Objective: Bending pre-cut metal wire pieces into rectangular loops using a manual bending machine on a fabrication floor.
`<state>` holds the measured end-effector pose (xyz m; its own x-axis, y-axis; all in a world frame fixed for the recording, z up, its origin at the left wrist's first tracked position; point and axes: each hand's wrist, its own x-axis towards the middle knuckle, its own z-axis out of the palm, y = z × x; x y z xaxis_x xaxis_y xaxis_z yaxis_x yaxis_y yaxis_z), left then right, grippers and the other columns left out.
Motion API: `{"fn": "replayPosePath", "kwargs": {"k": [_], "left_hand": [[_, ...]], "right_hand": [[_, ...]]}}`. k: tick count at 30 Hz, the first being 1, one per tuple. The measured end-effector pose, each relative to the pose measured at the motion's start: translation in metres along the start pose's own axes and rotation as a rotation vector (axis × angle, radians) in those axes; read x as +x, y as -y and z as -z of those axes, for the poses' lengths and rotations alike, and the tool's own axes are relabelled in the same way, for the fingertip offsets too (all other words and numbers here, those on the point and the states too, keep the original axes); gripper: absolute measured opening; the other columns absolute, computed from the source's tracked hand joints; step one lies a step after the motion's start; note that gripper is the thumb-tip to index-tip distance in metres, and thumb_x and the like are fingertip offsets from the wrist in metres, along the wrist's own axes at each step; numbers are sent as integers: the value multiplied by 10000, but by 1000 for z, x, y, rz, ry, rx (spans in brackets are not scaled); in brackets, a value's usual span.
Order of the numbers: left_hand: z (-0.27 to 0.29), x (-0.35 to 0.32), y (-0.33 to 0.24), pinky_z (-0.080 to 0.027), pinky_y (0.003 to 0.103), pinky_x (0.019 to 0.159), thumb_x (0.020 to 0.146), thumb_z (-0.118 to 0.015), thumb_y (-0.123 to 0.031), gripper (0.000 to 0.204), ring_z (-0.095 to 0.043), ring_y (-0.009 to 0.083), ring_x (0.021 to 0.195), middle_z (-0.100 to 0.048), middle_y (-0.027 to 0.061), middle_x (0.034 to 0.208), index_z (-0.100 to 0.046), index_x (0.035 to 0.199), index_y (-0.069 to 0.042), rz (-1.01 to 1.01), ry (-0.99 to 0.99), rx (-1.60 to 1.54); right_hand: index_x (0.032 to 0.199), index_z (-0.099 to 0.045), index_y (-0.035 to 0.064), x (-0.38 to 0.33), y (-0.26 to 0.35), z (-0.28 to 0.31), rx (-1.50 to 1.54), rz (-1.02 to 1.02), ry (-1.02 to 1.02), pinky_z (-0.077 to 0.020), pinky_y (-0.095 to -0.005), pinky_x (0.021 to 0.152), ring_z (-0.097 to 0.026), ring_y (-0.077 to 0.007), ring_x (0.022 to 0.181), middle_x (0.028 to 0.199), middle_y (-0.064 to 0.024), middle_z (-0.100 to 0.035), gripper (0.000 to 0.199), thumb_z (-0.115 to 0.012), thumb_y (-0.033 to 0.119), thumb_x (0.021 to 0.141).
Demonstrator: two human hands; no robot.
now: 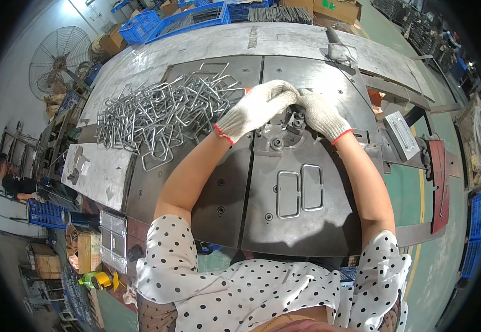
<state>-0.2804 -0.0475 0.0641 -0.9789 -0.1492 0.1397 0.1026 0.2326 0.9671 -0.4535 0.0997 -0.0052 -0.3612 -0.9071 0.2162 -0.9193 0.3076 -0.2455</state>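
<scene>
Both my hands wear white knit gloves with red cuffs and meet at a small metal bending fixture [295,122] bolted to the steel bench. My left hand [265,104] curls over the fixture's far left side, fingers bent inward. Against its fingertips, my right hand [319,113] closes in from the right. Whatever the fingers grip is hidden by the gloves. Nearer me, two rectangular wire frames, a left one [278,193] and a right one [303,188], lie flat side by side. Left of my hands spreads a heap of bent wire frames [163,110].
Blue crates [139,27] with metal parts line the bench's far edge. A dark-handled tool [334,41] lies at the far right, near a grey metal box [401,135]. A large fan [59,62] stands far left; a seated person [16,180] is below it.
</scene>
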Motion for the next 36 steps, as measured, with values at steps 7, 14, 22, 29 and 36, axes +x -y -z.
{"fn": "replayPosePath", "kwargs": {"k": [7, 14, 22, 29, 36], "left_hand": [[-1, 0, -1, -419, 206, 647, 1090, -627, -218, 217, -485, 31, 769, -643, -37, 944, -701, 1193, -41, -10, 7, -38], [-1, -1, -3, -415, 207, 639, 1091, -629, -233, 221, -479, 33, 752, -644, -31, 941, -704, 1188, -49, 21, 4, -18], [-1, 0, 0, -414, 206, 631, 1094, -624, -236, 225, -478, 29, 748, -649, -33, 944, -706, 1188, -49, -2, -7, -11], [-1, -1, -3, -396, 204, 589, 1085, -640, -260, 241, -479, 20, 722, -617, -41, 885, -706, 1194, -55, 9, -14, -5], [-1, 0, -2, -372, 205, 532, 1080, -644, -292, 254, -455, 14, 659, -585, -55, 837, -704, 1204, -78, -31, -3, 25]], "right_hand": [[1370, -701, 185, 0, 4, 5, 34, -27, 13, -506, -477, 1032, -618, -382, 1161, 1194, -183, -657, 433, -532, 101, 981], [1393, -688, 212, -1, 4, 3, 3, -8, -12, -509, -469, 1036, -621, -366, 1178, 1197, -165, -659, 451, -535, 111, 981], [1389, -689, 211, -1, 2, 1, -2, -10, -7, -512, -473, 1023, -625, -362, 1164, 1188, -159, -661, 453, -527, 108, 979], [1365, -679, 185, -1, 2, 1, 1, 56, -69, -525, -478, 995, -634, -371, 1140, 1172, -149, -666, 433, -536, 103, 965], [1373, -665, 155, -2, 4, 3, -24, 34, -48, -522, -483, 996, -628, -372, 1155, 1197, -145, -667, 451, -547, 83, 944]]}}
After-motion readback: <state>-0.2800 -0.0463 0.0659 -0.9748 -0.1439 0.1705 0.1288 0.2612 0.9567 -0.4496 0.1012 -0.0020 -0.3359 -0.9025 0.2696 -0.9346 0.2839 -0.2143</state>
